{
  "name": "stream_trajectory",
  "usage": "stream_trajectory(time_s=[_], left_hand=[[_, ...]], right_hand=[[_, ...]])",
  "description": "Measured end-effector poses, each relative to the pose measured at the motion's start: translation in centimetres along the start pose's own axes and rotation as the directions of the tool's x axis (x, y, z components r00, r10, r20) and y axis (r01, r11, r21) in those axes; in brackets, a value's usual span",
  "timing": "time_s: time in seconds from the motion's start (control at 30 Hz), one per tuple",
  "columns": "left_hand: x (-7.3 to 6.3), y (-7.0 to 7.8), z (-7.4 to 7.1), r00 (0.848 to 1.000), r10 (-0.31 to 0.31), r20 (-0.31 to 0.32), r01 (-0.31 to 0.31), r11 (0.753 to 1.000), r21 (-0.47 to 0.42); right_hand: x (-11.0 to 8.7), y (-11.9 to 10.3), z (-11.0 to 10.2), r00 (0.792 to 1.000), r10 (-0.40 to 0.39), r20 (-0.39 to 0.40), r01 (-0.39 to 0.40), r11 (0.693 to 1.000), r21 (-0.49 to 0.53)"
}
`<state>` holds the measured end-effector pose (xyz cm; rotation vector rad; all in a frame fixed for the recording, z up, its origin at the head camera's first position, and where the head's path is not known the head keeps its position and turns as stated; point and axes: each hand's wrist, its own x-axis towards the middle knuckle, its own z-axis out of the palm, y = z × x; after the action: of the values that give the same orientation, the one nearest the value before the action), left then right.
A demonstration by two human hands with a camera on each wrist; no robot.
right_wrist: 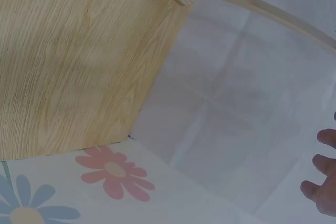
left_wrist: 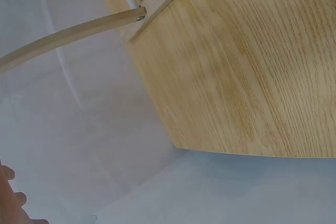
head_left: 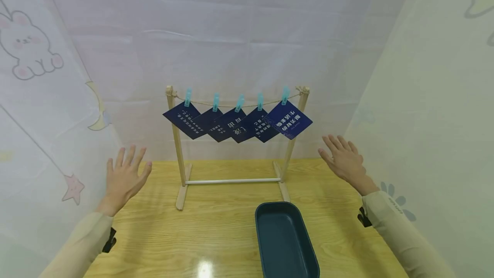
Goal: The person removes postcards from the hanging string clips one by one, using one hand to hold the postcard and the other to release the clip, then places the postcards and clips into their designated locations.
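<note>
In the head view my left hand (head_left: 125,179) is held up left of a wooden rack (head_left: 178,153), fingers spread and holding nothing. My right hand (head_left: 345,160) is raised on the rack's other side, fingers extended, also holding nothing. Between the rack's posts runs a thin string (head_left: 248,106). Several dark blue cards (head_left: 289,119) with white writing hang from it, overlapping, each by a light blue clothespin (head_left: 285,96). Neither hand touches the rack or the cards. Only fingertips of the left hand (left_wrist: 13,200) and right hand (right_wrist: 326,174) show in the wrist views.
A dark blue tray (head_left: 285,239) lies on the wooden table (head_left: 216,226), in front of the rack's right foot. Pale printed sheets (head_left: 247,55) enclose the table at the back and both sides. The rack's white crossbar (head_left: 233,181) runs low between its feet.
</note>
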<state>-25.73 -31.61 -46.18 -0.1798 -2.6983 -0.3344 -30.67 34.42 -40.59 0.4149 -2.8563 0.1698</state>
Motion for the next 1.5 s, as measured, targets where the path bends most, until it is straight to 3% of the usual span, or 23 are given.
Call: stream_trajectory(time_s=[0.73, 1.17, 1.37, 1.5], left_hand=[[-0.5, 1.7, 1.9, 0.999, 0.019, -0.039, -0.020, 0.999, -0.043], [-0.4, 2.8, 2.3, 1.000, -0.016, 0.018, 0.016, 0.999, -0.042], [-0.8, 3.1, 3.3, 0.999, -0.010, -0.035, 0.008, 0.998, -0.065], [-1.1, 3.2, 3.9, 0.999, -0.021, -0.032, 0.019, 0.997, -0.080]], right_hand=[[-0.6, -1.5, 2.7, 0.999, -0.038, -0.006, 0.038, 0.999, 0.031], [-0.9, -3.5, 4.1, 0.995, -0.075, -0.065, 0.076, 0.997, 0.008], [-0.9, -4.7, 4.5, 0.991, -0.111, -0.073, 0.114, 0.993, 0.042], [-0.8, -5.2, 4.8, 0.986, -0.137, -0.095, 0.142, 0.988, 0.056]])
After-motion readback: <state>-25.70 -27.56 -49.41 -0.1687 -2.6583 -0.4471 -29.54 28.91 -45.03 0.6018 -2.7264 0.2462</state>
